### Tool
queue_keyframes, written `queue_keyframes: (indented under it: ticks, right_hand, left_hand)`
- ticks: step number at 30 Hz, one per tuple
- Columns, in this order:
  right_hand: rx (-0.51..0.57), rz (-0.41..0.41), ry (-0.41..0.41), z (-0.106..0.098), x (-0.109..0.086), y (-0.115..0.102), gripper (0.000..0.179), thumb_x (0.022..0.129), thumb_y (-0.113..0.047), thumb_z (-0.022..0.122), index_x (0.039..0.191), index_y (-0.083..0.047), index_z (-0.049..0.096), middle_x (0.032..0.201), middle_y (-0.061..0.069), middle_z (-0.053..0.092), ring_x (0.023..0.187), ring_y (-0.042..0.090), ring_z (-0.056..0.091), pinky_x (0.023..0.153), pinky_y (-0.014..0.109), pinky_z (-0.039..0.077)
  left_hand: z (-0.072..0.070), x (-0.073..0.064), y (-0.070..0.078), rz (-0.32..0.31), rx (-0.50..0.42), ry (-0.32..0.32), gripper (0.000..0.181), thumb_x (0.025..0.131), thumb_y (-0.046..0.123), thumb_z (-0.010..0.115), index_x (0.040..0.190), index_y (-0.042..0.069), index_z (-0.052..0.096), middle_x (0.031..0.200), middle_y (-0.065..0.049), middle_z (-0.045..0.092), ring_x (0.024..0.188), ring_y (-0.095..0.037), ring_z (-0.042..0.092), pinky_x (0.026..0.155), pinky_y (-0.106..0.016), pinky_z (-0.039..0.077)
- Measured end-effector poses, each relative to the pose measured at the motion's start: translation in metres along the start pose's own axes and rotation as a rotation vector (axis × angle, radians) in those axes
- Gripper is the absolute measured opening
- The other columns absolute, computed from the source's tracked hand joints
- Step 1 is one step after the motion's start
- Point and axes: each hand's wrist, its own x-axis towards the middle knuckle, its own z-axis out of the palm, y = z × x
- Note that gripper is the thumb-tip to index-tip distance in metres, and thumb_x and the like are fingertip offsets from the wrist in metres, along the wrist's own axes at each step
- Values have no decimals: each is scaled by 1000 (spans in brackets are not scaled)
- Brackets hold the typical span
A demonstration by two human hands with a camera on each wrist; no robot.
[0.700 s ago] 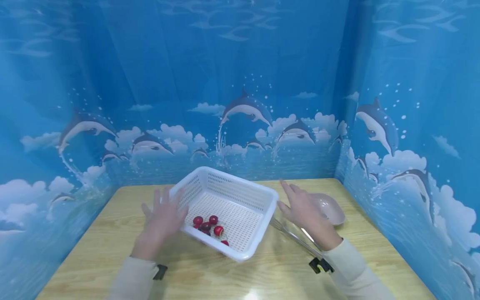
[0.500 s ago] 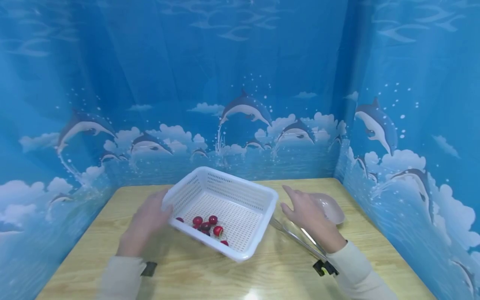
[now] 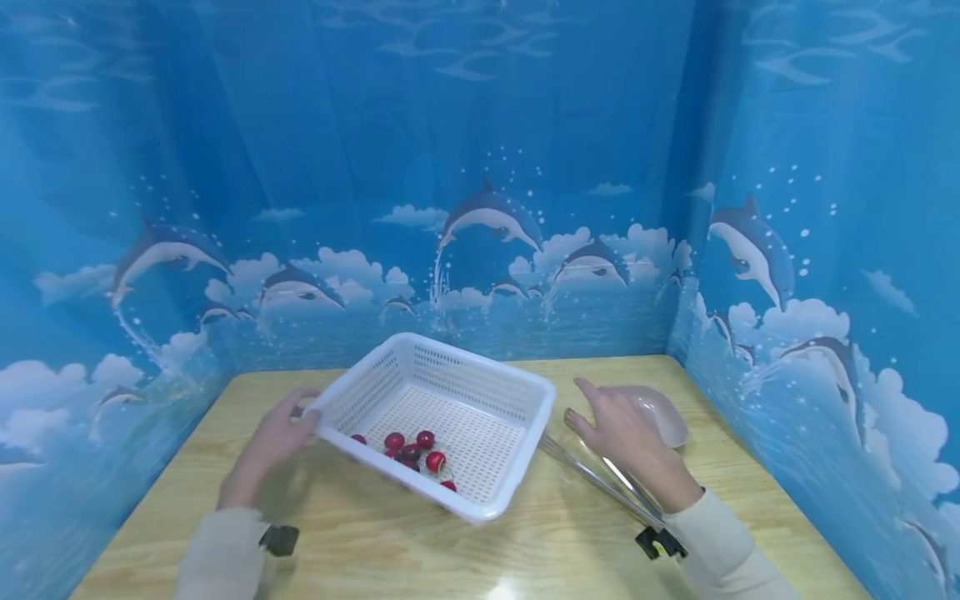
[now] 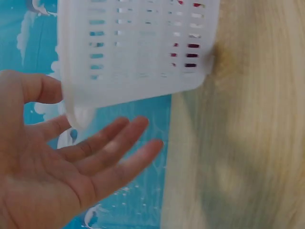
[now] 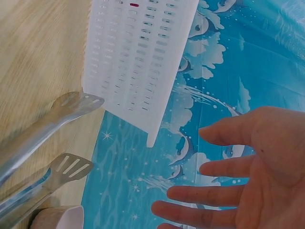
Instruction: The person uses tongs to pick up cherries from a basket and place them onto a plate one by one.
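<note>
A white perforated plastic basket (image 3: 480,500) stands on the table with several red cherries (image 3: 436,462) gathered toward its near left side. At its left corner is my left hand (image 3: 273,437). In the left wrist view, the thumb (image 4: 45,89) and index finger of that hand meet the basket's rim, while the other fingers extend loosely below. My right hand (image 3: 626,429) hovers right of the basket, fingers spread and holding nothing. Under it lie metal tongs (image 3: 592,477) with slotted ends, seen in the right wrist view beside the basket (image 5: 133,62).
A pale pink bowl (image 3: 666,421) sits behind my right hand, partly covered by it. The wooden table (image 3: 420,558) is enclosed by blue curtains (image 3: 360,208) printed with dolphins, at the back and both sides.
My left hand has moved left from over the basket's left edge to the outer left corner of its rim. My right hand has drifted slightly right and toward me. The basket stays put.
</note>
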Motion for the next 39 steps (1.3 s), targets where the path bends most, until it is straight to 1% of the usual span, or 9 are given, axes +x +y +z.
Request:
queue_keyframes:
  ticks: [3, 6, 10, 16, 20, 27, 31, 35, 39]
  right_hand:
    - [6, 12, -19, 0, 0, 1, 64, 98, -30, 66, 148, 5, 48, 65, 3, 55, 54, 14, 49, 47, 27, 45]
    - [31, 33, -46, 0, -2, 1, 64, 99, -30, 64, 150, 5, 46, 71, 8, 61, 54, 14, 51, 54, 31, 53]
    - [60, 61, -81, 0, -5, 3, 64, 101, -29, 63, 151, 5, 43, 91, 18, 70, 58, 16, 56, 66, 42, 62]
    - [58, 56, -84, 1, -8, 8, 63, 97, -21, 67, 150, 5, 45, 72, 5, 61, 53, 13, 51, 54, 31, 53]
    - [51, 47, -71, 2, -9, 11, 63, 95, -20, 69, 148, 6, 47, 84, 10, 70, 57, 13, 55, 63, 36, 61]
    - [24, 18, -48, 6, -13, 16, 59, 95, -18, 68, 145, 8, 49, 127, 29, 68, 107, 42, 70, 98, 58, 60]
    - [-1, 8, -55, 8, -17, 19, 56, 96, -20, 67, 141, 8, 52, 117, 29, 70, 105, 44, 69, 93, 58, 61]
    - [5, 12, -80, 9, -19, 23, 49, 95, -22, 68, 134, 6, 56, 90, 15, 70, 78, 27, 66, 73, 47, 61]
    - [12, 11, -94, 12, -20, 27, 39, 93, -22, 71, 122, 2, 61, 78, 6, 62, 69, 18, 56, 61, 39, 54]
  left_hand:
    - [3, -1, -5, -22, -117, 18, 50, 107, 18, 44, 152, -2, 37, 130, -42, 57, 99, -39, 72, 80, -46, 67]
    - [5, -1, -9, -26, -174, 21, 51, 106, 17, 46, 153, -1, 36, 128, -42, 59, 96, -37, 73, 78, -45, 68]
    - [7, 0, -12, -36, -201, 8, 53, 105, 15, 48, 154, 0, 34, 131, -43, 58, 93, -35, 75, 78, -45, 68]
    - [14, 2, -15, -79, -236, 11, 56, 107, 20, 46, 157, 1, 30, 132, -44, 57, 87, -32, 76, 78, -43, 68]
    - [18, 4, -17, -88, -260, 41, 56, 107, 22, 45, 157, 2, 31, 129, -43, 60, 85, -32, 77, 77, -42, 69]
    - [21, 5, -21, -90, -287, 49, 54, 108, 24, 39, 157, 3, 31, 137, -44, 53, 93, -33, 76, 79, -43, 69]
    - [21, 5, -22, -79, -349, 23, 53, 109, 22, 37, 157, 1, 30, 142, -43, 49, 101, -30, 74, 85, -48, 68]
    - [21, 5, -23, -68, -405, -5, 53, 109, 21, 35, 158, 3, 28, 145, -42, 46, 106, -31, 72, 89, -50, 66]
    - [21, 6, -22, -61, -425, -8, 54, 108, 20, 36, 159, 6, 28, 146, -41, 46, 109, -32, 71, 90, -51, 66]
